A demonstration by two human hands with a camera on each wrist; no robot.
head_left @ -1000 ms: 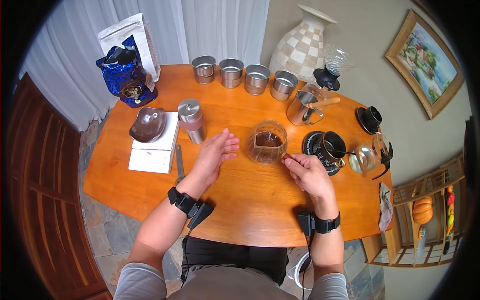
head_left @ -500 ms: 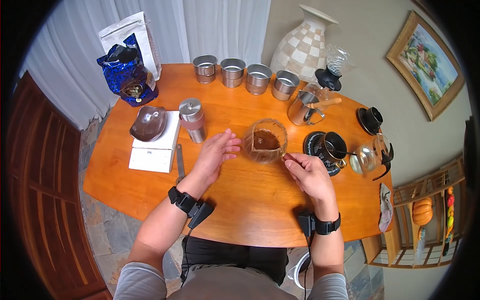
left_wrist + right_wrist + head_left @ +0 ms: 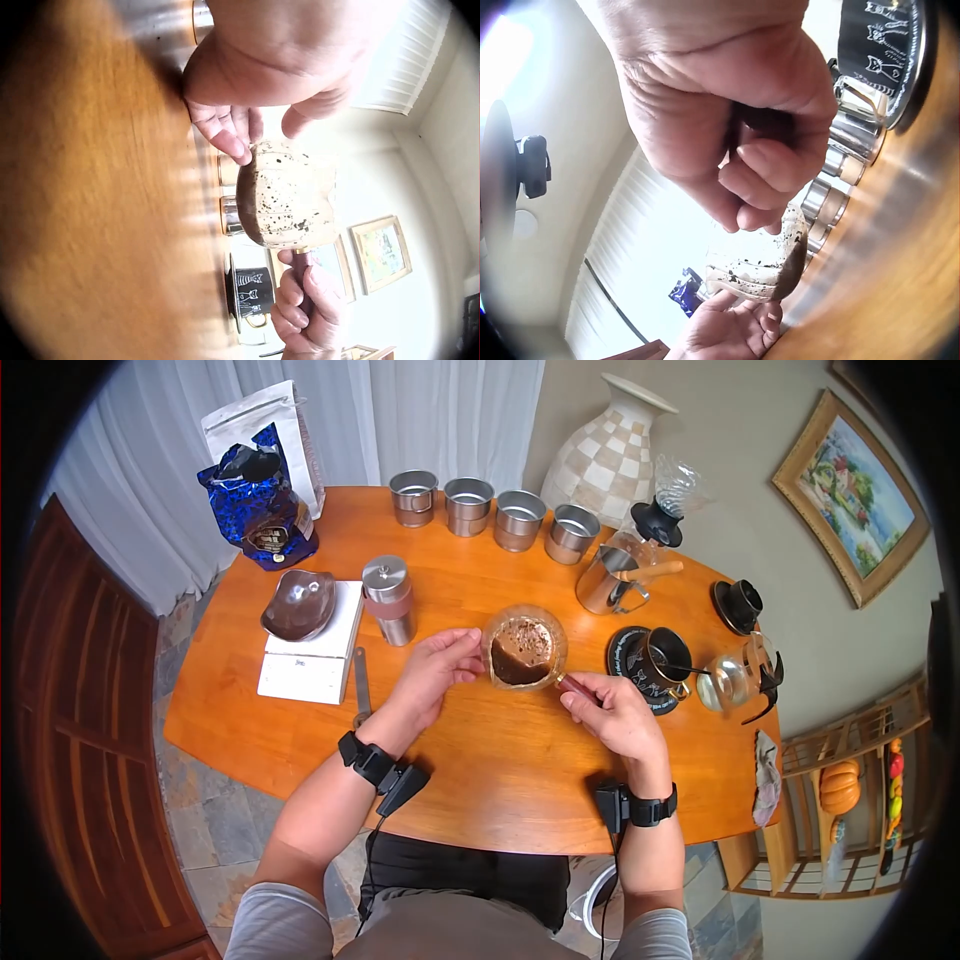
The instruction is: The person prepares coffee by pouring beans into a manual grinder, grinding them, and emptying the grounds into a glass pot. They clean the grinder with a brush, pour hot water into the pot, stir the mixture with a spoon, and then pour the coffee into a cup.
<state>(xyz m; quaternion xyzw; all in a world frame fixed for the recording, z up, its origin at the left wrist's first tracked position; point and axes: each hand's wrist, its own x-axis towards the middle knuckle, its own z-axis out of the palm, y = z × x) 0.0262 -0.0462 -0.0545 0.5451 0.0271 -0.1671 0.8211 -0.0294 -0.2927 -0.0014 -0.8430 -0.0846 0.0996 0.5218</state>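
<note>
A clear glass coffee server (image 3: 524,647) with dark liquid inside is held a little above the table, its spout tipped toward the person. Dark specks cling to its inner wall, plain in the left wrist view. My right hand (image 3: 622,716) grips its wooden handle (image 3: 580,689), fingers curled round it. At the opposite side of the glass is my left hand (image 3: 439,669), fingers fairly straight and fingertips right at the wall. In the right wrist view, the left hand (image 3: 731,330) shows palm up beside the server (image 3: 757,262).
Left: a steel grinder (image 3: 388,600), a white scale (image 3: 305,676) bearing a brown dish (image 3: 299,605), and a spoon (image 3: 362,685). Right: a black cup (image 3: 664,655) on its saucer, a glass pot (image 3: 730,682). Behind: a steel jug (image 3: 602,582) and several steel cups (image 3: 520,522).
The server has swung in the right hand; its liquid now lies toward the spout, and more specked inner wall shows. The left hand has come up to the glass.
</note>
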